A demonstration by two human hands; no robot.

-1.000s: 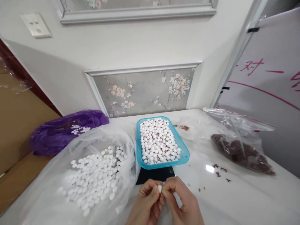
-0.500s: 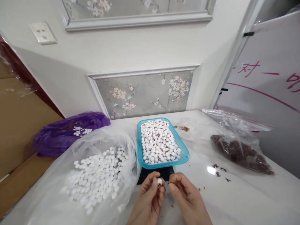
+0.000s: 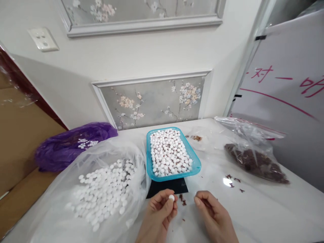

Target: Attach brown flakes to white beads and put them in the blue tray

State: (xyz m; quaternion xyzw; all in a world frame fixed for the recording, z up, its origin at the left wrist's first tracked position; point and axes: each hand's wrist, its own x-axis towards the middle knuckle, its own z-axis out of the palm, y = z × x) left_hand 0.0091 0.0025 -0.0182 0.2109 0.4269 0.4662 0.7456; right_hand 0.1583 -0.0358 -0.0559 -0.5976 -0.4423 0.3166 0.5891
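My left hand (image 3: pixel 159 214) pinches a small white ball (image 3: pixel 171 197) between thumb and fingertips, low in the middle, just in front of a black scale (image 3: pixel 167 186). My right hand (image 3: pixel 214 216) hovers to its right, fingers curled loosely, apart from the ball, and I cannot see anything in them. A turquoise tray (image 3: pixel 149 162) heaped with white balls sits on the scale. A clear plastic bag (image 3: pixel 83 168) at the left holds several more white balls. Dark brown crumbs (image 3: pixel 182 199) lie on the table between my hands.
A purple bag (image 3: pixel 68 145) lies at the back left. A clear bag of dark brown pieces (image 3: pixel 255 163) lies at the right, with scattered crumbs (image 3: pixel 234 179) near it. The white table (image 3: pixel 265 209) meets the wall behind; a whiteboard (image 3: pixel 286 87) stands at the right.
My hands were together on the white ball; the right hand has drawn away to the right. The left keeps the ball. Brown crumbs now lie between them.
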